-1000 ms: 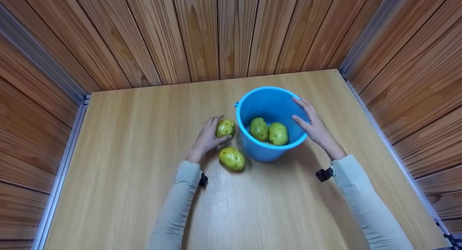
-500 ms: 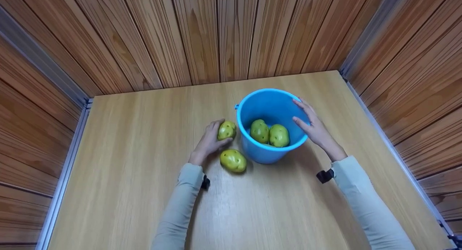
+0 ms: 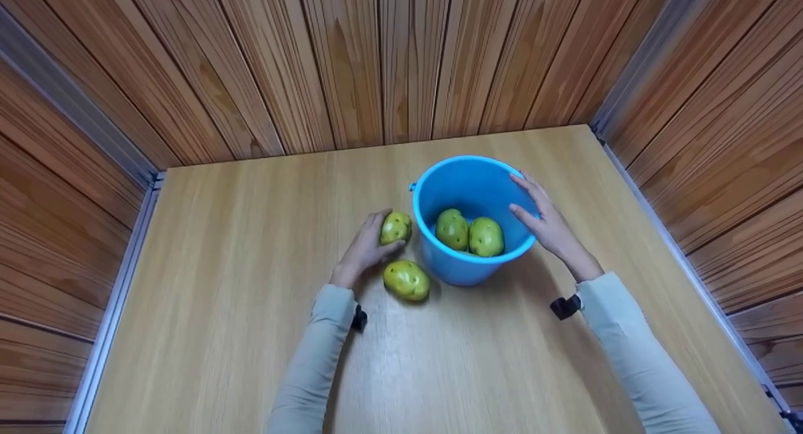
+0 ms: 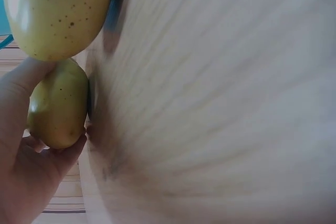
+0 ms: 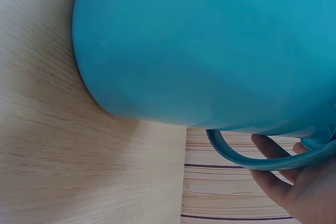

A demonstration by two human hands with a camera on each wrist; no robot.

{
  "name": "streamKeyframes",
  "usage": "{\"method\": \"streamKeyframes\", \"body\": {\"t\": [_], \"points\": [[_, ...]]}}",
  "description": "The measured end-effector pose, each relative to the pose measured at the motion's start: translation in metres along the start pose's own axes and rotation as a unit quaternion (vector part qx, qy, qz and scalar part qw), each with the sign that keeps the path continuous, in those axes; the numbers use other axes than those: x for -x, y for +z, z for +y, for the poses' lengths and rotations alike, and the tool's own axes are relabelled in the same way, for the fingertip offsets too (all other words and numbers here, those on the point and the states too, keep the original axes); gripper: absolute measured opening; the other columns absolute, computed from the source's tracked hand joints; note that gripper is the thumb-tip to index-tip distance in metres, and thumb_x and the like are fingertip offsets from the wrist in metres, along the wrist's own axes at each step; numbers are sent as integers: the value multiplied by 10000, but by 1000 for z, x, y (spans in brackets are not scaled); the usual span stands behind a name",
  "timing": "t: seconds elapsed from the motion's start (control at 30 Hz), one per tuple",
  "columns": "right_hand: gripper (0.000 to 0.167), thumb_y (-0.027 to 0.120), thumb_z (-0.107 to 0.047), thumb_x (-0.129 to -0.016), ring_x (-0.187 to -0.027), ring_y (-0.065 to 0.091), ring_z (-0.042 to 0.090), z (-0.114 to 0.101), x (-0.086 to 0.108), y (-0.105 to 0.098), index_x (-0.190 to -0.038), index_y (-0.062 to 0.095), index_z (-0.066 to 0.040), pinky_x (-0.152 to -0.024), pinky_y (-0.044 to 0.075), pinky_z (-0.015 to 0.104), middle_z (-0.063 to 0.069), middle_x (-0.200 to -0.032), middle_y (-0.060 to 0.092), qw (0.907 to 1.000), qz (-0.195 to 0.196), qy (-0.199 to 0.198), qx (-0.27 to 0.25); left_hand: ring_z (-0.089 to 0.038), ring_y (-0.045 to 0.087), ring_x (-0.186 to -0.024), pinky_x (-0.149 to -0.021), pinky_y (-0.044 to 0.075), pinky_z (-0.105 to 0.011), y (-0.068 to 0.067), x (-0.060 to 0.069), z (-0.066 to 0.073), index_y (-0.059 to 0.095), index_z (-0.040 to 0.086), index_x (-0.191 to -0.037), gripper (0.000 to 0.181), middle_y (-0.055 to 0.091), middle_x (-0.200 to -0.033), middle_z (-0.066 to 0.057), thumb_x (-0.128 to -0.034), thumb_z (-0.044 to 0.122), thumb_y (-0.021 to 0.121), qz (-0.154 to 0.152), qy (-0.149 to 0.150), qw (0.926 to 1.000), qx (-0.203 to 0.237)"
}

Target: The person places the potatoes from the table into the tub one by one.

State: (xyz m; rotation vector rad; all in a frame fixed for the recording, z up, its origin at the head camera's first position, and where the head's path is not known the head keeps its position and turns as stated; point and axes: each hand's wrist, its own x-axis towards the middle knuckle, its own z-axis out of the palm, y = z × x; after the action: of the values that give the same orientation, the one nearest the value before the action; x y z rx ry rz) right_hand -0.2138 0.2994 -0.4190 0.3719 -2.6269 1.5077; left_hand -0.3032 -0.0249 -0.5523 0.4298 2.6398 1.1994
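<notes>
In the head view a blue bucket [image 3: 461, 268] stands right of the table's middle, with two green-yellow potatoes [image 3: 486, 236] visible inside. My right hand [image 3: 549, 224] holds its right rim, thumb at the inner side; the right wrist view shows fingers [image 5: 273, 182] by the bucket's handle [image 5: 247, 162]. Left of the bucket, my left hand [image 3: 367, 246] grips a potato [image 3: 396, 227] between thumb and fingers, low at the table. Another potato [image 3: 406, 280] lies loose just nearer to me, and looms large in the left wrist view [image 4: 63, 14].
The light wooden table [image 3: 238, 283] reaches back to a plank wall [image 3: 351, 64]. Metal rails [image 3: 119, 296] run along its left and right sides, with plank panels beyond. The bucket's left handle joint [image 3: 412, 187] sticks out near the gripped potato.
The head view has shifted slightly, so everything sits a little lower in it. Both hands keep their holds, on the potato and on the bucket rim, with hardly any movement.
</notes>
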Motion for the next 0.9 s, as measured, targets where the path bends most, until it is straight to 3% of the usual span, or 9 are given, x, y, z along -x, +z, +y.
{"method": "streamKeyframes", "body": {"t": [0.37,0.6,0.9], "points": [[542,475,-88,-941,-1397,120,382,-1,1,0,-1436,267,-12,-1042,199,644,163,-1539,102,9999,-7,-64,-153,-182,436,-1207,-1025,375,-386,-4,1,-1,309,180,-1426,707,410,-1351,-45,-843,398,647,64,214,9997,-118],[540,471,-88,-944,-1394,138,377,0,1,0,-1439,268,-19,-1033,229,637,153,-1540,110,9999,-19,-69,-141,-181,409,-1249,-1044,353,-400,-8,5,-3,298,174,-1434,741,385,-1387,-36,-833,435,644,177,77,9998,30],[546,481,-99,-940,-1393,141,378,1,0,0,-1439,272,-24,-1025,242,639,152,-1539,113,9999,-15,-69,-132,-181,420,-1243,-1039,358,-399,-19,12,-5,315,194,-1425,735,401,-1378,-34,-823,446,652,347,170,9992,75]]}}
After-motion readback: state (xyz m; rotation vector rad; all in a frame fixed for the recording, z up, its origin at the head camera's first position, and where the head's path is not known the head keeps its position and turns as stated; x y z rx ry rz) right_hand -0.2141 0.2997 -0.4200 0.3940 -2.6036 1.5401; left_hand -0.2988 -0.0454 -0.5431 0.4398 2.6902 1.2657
